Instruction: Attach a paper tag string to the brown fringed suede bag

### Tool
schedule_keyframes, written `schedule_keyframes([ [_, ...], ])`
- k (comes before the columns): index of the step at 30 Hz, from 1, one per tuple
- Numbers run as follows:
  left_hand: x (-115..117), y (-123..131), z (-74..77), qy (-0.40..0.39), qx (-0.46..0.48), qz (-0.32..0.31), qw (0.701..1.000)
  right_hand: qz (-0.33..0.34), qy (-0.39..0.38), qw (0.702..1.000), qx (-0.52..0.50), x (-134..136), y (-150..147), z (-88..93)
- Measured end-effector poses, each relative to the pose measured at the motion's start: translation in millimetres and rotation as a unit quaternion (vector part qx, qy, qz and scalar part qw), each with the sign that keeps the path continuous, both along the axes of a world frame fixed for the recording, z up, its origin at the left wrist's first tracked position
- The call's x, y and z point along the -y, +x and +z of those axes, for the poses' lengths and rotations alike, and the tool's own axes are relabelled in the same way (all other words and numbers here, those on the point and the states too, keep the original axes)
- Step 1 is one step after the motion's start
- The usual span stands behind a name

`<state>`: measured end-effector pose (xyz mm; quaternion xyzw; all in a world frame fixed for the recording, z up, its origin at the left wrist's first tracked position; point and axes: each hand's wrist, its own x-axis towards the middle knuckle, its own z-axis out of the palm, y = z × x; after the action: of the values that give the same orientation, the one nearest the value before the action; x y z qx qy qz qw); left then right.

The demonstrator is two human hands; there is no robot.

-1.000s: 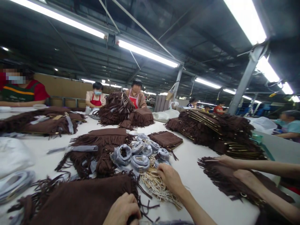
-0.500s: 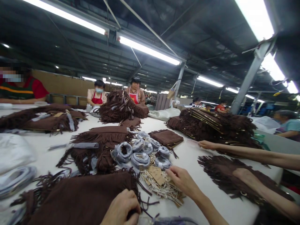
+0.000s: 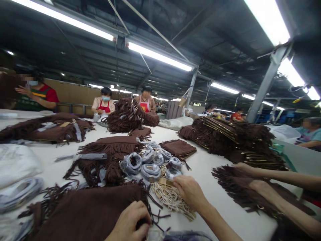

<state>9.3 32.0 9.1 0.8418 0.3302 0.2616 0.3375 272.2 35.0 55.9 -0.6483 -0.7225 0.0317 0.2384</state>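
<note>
A dark brown fringed bag lies flat before me. My left hand rests at its right edge, fingers curled round that edge; the fingertips are hidden. My right hand pinches a brown cardboard hang tag on top of a bundle of tags with pale strings. Right behind this bundle sit several coiled straps in clear wrap. The strap nearest my right fingers is partly covered by them.
At right, a co-worker's two hands press on another fringed bag. Behind stands a tall pile of bags with gold zips. More bags lie mid-table. A white plastic bag and a wrapped coil sit at left.
My right hand has shifted slightly left and lifted the top tag on edge. The co-worker at right has drawn a hand back from a pinkish comb-like tool. The co-worker at left has raised something brown.
</note>
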Motion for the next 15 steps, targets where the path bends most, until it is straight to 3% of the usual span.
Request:
schedule_keyframes([
  [4,-9,7,17.2,-0.097,0.127,0.004,0.987,0.027,0.012,0.991,-0.129,4,7,29.2],
  [8,-23,35,41.9,-0.259,0.277,-0.032,0.925,0.074,-0.036,0.96,-0.266,10,-15,52.1],
  [10,-25,52,48.6,-0.356,0.317,-0.075,0.876,0.091,-0.066,0.916,-0.386,13,-30,58.5],
  [12,-22,66,48.9,-0.42,0.317,-0.102,0.844,0.1,-0.088,0.845,-0.518,18,-39,62.3],
  [15,-12,75,39.1,-0.447,0.276,-0.109,0.844,0.093,-0.089,0.77,-0.625,24,-41,65.9],
])
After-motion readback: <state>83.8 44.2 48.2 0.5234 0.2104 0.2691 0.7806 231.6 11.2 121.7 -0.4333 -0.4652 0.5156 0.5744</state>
